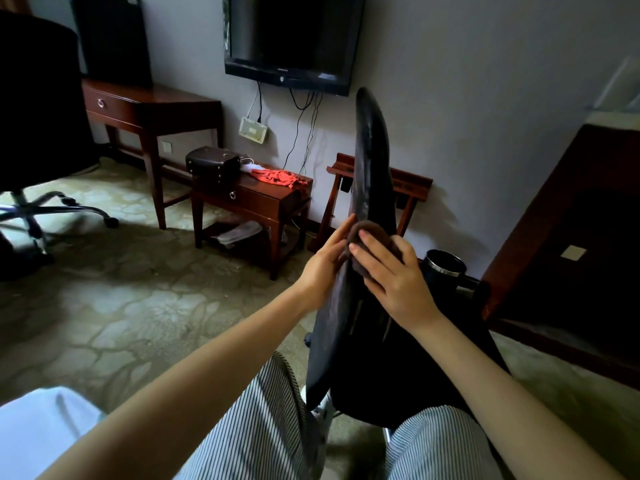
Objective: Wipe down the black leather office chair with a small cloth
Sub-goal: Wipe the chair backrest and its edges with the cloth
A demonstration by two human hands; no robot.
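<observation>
Nearest: striped trousers (263, 427), one knee each side of chair (372, 150). Chair's back seen edge-on, leaning, lower end down btwn the knees. Mid-height on that edge: left hand (323, 263) against chair's left face, fingers straight and laid flat, bracing, gripping nothing. Right hand (394, 278) on chair's right side, fingers curved over bunched brown cloth (369, 233), thumb behind it, pressing it onto the edge. Wiping prob. under way, approx halfway up the edge. Chair's left face below the hands dull and greyish w/ streaks, dust or damp, can't tell which. Narrow top end above the cloth glossier, poss. already done or just catching light. Seat, arms and base mostly hidden, so no sign of those being wiped; likely plenty left. Just right of chair, metal cup (445, 263). Beyond chair to its left, low table (256, 199) w/ red garment (277, 178); higher up, TV (291, 36) on wall. Far left of chair, second chair (34, 98).
</observation>
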